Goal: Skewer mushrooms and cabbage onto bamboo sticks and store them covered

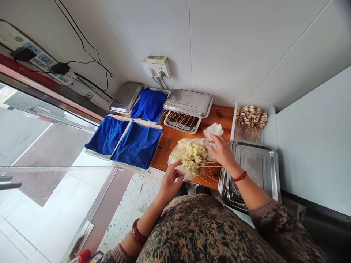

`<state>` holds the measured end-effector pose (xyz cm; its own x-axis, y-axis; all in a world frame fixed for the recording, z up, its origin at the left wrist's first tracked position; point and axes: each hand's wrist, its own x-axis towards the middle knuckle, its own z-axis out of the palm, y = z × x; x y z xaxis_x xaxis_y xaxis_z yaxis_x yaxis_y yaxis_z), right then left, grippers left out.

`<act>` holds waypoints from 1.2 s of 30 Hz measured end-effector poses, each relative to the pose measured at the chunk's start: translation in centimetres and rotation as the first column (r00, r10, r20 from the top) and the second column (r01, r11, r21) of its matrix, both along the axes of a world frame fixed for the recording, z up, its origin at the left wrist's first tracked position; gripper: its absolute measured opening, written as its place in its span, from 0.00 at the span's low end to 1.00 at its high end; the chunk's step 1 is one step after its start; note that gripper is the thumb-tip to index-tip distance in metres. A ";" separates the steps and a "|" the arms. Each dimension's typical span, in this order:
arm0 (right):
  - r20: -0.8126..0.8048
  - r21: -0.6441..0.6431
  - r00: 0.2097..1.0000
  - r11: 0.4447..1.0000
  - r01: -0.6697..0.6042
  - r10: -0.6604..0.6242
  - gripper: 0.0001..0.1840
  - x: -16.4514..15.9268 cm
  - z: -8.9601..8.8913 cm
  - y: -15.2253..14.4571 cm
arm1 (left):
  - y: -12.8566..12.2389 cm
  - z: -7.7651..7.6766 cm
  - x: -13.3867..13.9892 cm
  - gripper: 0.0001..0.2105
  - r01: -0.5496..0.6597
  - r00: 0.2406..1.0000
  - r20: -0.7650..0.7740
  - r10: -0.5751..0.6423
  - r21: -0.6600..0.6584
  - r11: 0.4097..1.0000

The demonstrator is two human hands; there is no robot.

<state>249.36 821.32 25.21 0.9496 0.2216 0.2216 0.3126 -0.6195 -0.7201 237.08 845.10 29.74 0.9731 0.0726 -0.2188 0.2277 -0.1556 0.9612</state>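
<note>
Skewered cauliflower [194, 155] lies in a clear plastic bag [175, 153] on the wooden table. Its thin sticks point to the right, toward me. My left hand [170, 182] is at the bag's near left side, thumb and forefinger apart, the other fingers curled. Over the bag's far right edge is my right hand [221, 153], its thumb and forefinger also apart. Whether either fingertip touches the plastic is hard to tell. Just beyond the right hand sits a small clear box [210, 133] with white tissue-like material on it.
Blue cloths [138, 144] cover several trays at left. A lidded metal tray [189, 102] rests above another tray with skewers [182, 118]. At right, a white tub [270, 124] holds skewered sliced pieces [251, 115], behind stacked metal trays [256, 164]. Wall sockets [161, 69] have cables attached.
</note>
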 end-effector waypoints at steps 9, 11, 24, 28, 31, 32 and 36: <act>-0.100 -0.001 0.938 0.943 -0.333 0.331 0.12 -0.6 1.1 4.9 | -1.5 -0.6 2.6 0.23 0.085 0.987 0.136 -0.083 -0.010 0.996; -0.092 0.080 0.919 0.922 -0.378 0.385 0.10 -1.9 0.8 5.0 | -2.0 -0.9 3.0 0.22 0.104 0.979 0.181 -0.095 -0.038 0.994; -0.300 0.276 0.897 0.930 -0.245 0.325 0.07 -5.4 -0.8 6.8 | -4.1 0.0 2.8 0.29 0.342 0.840 0.211 -0.500 0.509 0.790; -0.349 0.283 0.916 0.954 -0.099 0.198 0.13 -4.7 -1.3 6.7 | -1.3 1.7 4.5 0.21 0.223 0.909 0.179 -0.376 0.554 0.802; -0.383 0.340 0.912 0.940 -0.004 0.143 0.12 -4.5 -1.2 6.6 | 2.4 1.1 5.4 0.23 0.038 0.977 0.162 -0.140 0.512 0.858; -0.394 0.368 0.908 0.930 0.018 0.139 0.11 -4.5 -1.1 6.7 | 3.6 0.4 5.4 0.24 -0.008 0.988 0.136 -0.067 0.483 0.875; -0.424 0.465 0.891 0.883 0.061 0.162 0.14 -4.3 0.3 7.5 | 7.7 -3.4 3.4 0.31 -0.278 0.952 -0.044 0.303 0.291 0.915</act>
